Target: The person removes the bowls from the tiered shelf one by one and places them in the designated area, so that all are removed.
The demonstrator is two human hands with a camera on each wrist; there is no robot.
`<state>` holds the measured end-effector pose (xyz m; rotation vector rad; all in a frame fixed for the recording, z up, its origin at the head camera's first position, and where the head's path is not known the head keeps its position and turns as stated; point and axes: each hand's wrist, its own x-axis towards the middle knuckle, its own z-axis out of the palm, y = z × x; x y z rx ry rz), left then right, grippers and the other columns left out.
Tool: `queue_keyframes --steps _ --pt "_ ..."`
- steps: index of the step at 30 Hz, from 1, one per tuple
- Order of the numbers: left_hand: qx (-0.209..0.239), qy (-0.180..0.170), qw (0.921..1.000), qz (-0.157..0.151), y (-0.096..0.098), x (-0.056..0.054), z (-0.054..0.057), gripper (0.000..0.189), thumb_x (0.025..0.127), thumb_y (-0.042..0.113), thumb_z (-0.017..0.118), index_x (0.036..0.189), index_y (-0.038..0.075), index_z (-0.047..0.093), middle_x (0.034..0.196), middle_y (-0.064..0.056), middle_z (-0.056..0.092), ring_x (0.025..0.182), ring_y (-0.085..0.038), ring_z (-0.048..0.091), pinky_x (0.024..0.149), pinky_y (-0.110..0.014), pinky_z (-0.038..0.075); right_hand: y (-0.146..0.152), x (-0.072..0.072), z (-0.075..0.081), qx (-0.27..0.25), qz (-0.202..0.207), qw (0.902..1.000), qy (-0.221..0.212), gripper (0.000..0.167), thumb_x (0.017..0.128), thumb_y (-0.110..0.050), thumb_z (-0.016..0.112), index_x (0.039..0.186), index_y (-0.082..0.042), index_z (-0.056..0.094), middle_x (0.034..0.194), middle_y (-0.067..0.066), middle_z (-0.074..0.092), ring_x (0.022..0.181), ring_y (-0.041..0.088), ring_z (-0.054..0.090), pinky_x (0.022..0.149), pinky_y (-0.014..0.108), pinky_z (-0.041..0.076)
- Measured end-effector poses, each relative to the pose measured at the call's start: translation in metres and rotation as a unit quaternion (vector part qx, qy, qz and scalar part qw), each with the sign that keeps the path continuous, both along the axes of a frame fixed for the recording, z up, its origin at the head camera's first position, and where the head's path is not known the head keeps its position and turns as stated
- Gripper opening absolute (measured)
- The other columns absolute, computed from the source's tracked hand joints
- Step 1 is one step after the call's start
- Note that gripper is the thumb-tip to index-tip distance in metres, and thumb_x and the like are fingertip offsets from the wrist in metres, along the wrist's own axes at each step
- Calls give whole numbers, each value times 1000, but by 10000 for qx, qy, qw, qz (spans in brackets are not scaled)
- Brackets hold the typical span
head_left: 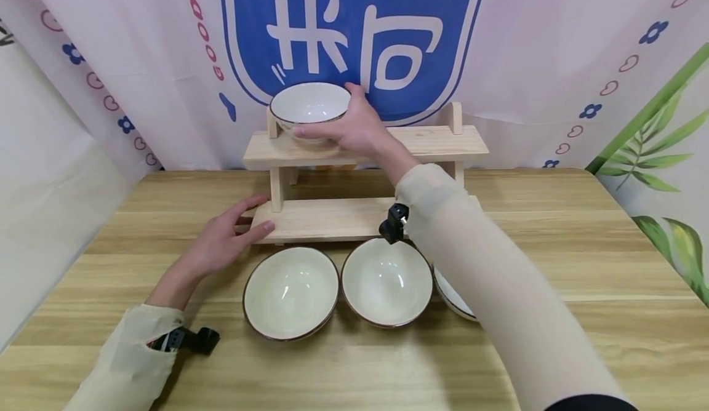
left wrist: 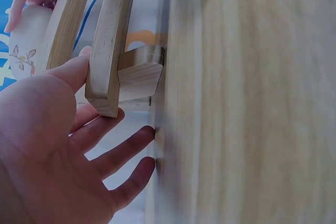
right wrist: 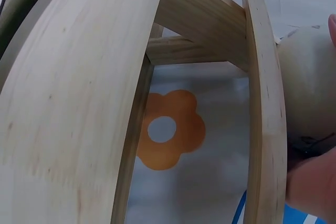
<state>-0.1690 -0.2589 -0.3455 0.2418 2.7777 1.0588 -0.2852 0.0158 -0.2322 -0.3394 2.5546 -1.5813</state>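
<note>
A white bowl with a dark rim (head_left: 310, 100) is at the left end of the upper shelf of a two-tier wooden rack (head_left: 437, 143). My right hand (head_left: 360, 125) grips it from the right, thumb in front and fingers behind. Whether its base touches the board cannot be told. Flower sprigs on the bowl's outside (left wrist: 29, 51) show in the left wrist view. My left hand (head_left: 224, 239) holds the left end of the lower board (head_left: 332, 217), thumb on one face and index finger at the other; the remaining fingers are spread.
Two cream bowls (head_left: 290, 294) (head_left: 388, 282) stand side by side on the wooden table (head_left: 343, 374) before the rack. A third bowl (head_left: 455, 297) is partly hidden by my right sleeve (head_left: 476, 257). A printed curtain (head_left: 532, 60) hangs close behind the rack.
</note>
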Motion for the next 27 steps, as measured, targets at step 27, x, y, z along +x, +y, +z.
queue_keyframes --steps 27 --pt "16 -45 10000 -29 -1 -1 0 80 106 59 56 169 18 29 170 -25 34 144 -54 50 108 -67 51 -14 3 -9 -52 -623 9969 482 134 69 -55 97 168 -21 13 162 7 40 143 22 45 119 38 45"
